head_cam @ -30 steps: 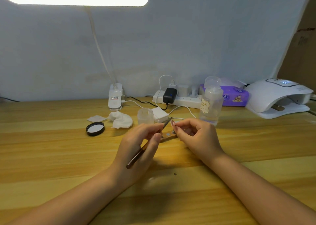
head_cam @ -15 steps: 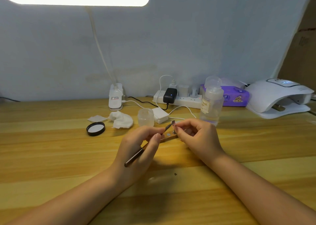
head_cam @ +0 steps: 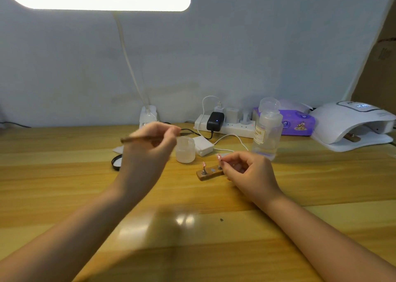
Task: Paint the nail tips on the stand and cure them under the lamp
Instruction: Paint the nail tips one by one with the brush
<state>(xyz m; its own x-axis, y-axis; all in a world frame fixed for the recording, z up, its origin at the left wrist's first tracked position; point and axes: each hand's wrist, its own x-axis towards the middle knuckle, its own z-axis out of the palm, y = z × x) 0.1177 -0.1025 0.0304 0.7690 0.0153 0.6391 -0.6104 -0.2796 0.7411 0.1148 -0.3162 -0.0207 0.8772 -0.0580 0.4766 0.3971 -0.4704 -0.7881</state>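
A small wooden stand lies on the table with metal pegs. One pink nail tip sits on its left peg. My right hand pinches a second pink nail tip at the stand's right end. My left hand is raised left of the stand and holds a thin brown brush, blurred, its tip over a small clear jar. The white curing lamp stands at the far right.
A clear bottle, a power strip with cables, a purple tissue pack and a desk lamp base line the back. A black lid lies partly hidden behind my left hand.
My left hand has lifted the brush away from the stand, up and to the left, toward the jar. My right hand stays at the stand's right end with the nail tip.
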